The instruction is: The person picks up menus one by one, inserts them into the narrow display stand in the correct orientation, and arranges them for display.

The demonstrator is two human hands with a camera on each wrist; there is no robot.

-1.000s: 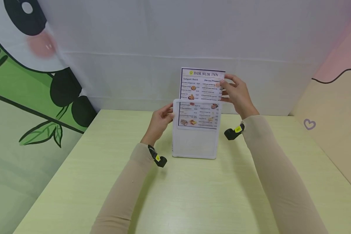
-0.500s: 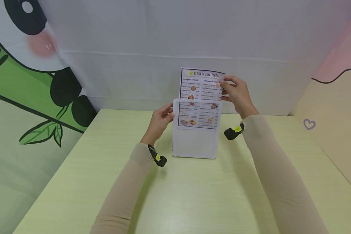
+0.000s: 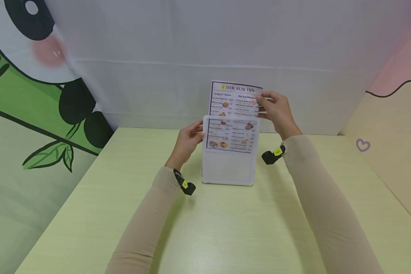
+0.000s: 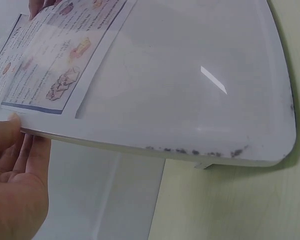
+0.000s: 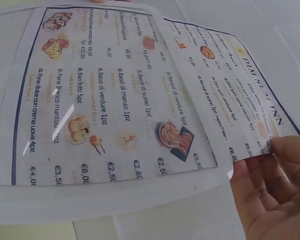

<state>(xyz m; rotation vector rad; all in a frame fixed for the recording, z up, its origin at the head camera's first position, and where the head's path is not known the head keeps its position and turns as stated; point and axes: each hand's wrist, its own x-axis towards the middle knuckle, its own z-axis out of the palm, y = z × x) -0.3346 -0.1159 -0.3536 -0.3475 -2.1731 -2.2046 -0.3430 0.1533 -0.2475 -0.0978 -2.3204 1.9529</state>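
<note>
A clear-fronted white menu holder [image 3: 227, 169] stands upright on the table. A printed menu sheet [image 3: 236, 99] headed "DIM SUM INN" is partly inside it; its lower part shows through the clear front and its upper part sticks out above the top edge. My left hand [image 3: 188, 142] grips the holder's upper left edge, thumb in front and fingers behind, as the left wrist view shows. My right hand [image 3: 277, 114] pinches the sheet's right edge above the holder. In the right wrist view the sheet [image 5: 224, 75] bends slightly near the fingers.
The pale wooden table [image 3: 205, 236] extends on all sides of the holder. Behind it hangs a white cloth wall [image 3: 157, 91]. Printed cartoon panels flank the table at left and right. Dark scuffs mark the holder's edge [image 4: 194, 151] near its base.
The menu sheet has slid slightly down and left in the holder, with my right hand moving along. My left hand and the holder stay in place.
</note>
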